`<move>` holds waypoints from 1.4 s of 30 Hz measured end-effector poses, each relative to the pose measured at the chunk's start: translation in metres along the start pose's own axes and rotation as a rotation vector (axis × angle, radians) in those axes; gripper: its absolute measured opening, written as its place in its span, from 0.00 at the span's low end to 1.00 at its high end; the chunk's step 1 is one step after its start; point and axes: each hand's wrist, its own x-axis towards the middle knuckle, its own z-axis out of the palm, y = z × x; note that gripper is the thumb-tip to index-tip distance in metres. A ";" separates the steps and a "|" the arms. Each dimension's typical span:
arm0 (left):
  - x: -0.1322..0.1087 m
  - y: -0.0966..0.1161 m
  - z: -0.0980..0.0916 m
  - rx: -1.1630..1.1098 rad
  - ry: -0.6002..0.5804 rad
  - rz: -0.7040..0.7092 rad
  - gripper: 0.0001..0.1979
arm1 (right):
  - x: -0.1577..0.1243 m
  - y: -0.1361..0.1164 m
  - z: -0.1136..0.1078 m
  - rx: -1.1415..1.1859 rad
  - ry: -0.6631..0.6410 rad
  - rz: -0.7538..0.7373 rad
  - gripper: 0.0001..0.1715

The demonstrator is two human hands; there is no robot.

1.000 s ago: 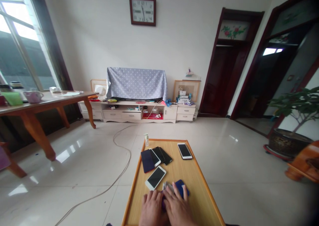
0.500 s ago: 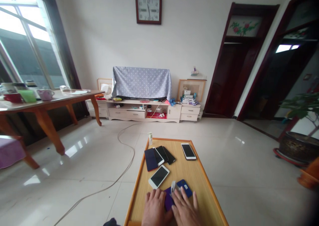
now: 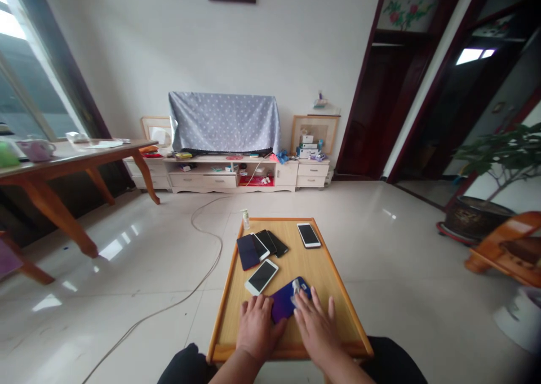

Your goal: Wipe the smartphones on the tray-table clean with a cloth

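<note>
A blue-purple phone (image 3: pixel 282 305) lies back up and slantwise on the small wooden table (image 3: pixel 228 322). My left hand (image 3: pixel 256 327) grips its near-left end, fingers and thumb at the edge. My right hand (image 3: pixel 315 327) has its fingers stretched out and presses a crumpled white tissue (image 3: pixel 295 288) on the phone's back, close to the camera end. Just beyond my left hand lies a white phone (image 3: pixel 262 277) with a dark screen. The tissue is partly hidden under my right fingertips.
Several overlapping phones, among them a dark blue one (image 3: pixel 248 252), lie at the far left of the table. Another white-edged phone (image 3: pixel 308 235) is at the far right. A pump bottle (image 3: pixel 245 219) stands at the far-left corner. A cable (image 3: pixel 198 285) runs over the floor.
The head view has tilted downward, showing more of the table's near edge. My right hand with the tissue has moved along the phone toward its far-right end. My left hand stays on the phone.
</note>
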 end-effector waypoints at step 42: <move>0.004 -0.013 0.020 -0.016 0.070 0.080 0.26 | 0.053 0.034 -0.044 0.158 -0.322 -0.115 0.36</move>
